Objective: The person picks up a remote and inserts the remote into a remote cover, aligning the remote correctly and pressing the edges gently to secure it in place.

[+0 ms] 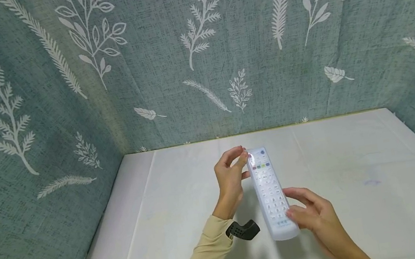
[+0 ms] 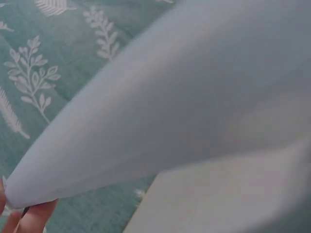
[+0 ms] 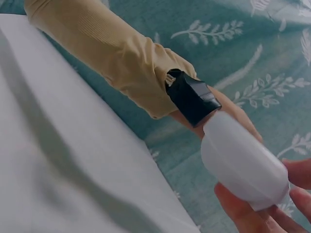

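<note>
Long white remote control in translucent silicone sleeve (image 1: 269, 192) held above white counter (image 1: 359, 178), buttons up. Right hand (image 1: 317, 216) grips near end, steadying. Left hand (image 1: 232, 178) pinches far top corner, likely working the sleeve edge.

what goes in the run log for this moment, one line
left hand pinches remote top | right hand grips its lower end | remote above table
</note>
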The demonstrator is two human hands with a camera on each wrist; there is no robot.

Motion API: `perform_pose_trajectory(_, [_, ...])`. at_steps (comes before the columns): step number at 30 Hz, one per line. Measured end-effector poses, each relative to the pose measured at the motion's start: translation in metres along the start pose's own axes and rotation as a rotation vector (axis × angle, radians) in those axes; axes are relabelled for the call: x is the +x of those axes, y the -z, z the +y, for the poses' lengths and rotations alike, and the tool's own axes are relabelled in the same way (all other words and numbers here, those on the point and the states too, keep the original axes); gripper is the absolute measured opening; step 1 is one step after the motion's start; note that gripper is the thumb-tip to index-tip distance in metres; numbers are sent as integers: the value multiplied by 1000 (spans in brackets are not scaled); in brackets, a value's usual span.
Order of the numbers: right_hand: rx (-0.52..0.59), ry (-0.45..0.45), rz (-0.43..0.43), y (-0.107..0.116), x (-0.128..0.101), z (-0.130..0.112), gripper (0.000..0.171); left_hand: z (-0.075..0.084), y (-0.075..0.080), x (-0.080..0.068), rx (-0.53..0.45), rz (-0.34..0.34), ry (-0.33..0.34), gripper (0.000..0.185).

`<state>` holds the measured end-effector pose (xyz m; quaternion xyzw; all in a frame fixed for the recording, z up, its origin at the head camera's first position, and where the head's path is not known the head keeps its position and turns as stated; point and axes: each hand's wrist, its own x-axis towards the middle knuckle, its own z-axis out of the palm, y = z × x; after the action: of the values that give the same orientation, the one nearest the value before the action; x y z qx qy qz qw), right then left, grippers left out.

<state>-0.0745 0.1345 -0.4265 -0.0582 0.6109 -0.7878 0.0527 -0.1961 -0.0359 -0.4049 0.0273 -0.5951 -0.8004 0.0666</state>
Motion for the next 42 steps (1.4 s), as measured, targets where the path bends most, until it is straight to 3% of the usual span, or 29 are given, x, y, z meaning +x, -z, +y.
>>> perform_pose_trajectory(8, [-6,-17,87,-2,10,-4,53,0,-4,-7,41,-84,92,25])
perform_pose_trajectory(13, [-62,-9,105,0,16,-5,54,3,-6,-12,73,-136,89,33])
perform_pose_trajectory(21, [-172,11,136,3,23,-7,53,3,-9,-17,80,-125,73,40])
perform_pose_trajectory(28, [-232,-31,182,3,29,-10,50,2,-10,-21,75,-130,93,43])
perform_pose_trajectory(42, [-209,-113,219,5,41,-7,49,-3,-6,-20,188,-157,129,38])
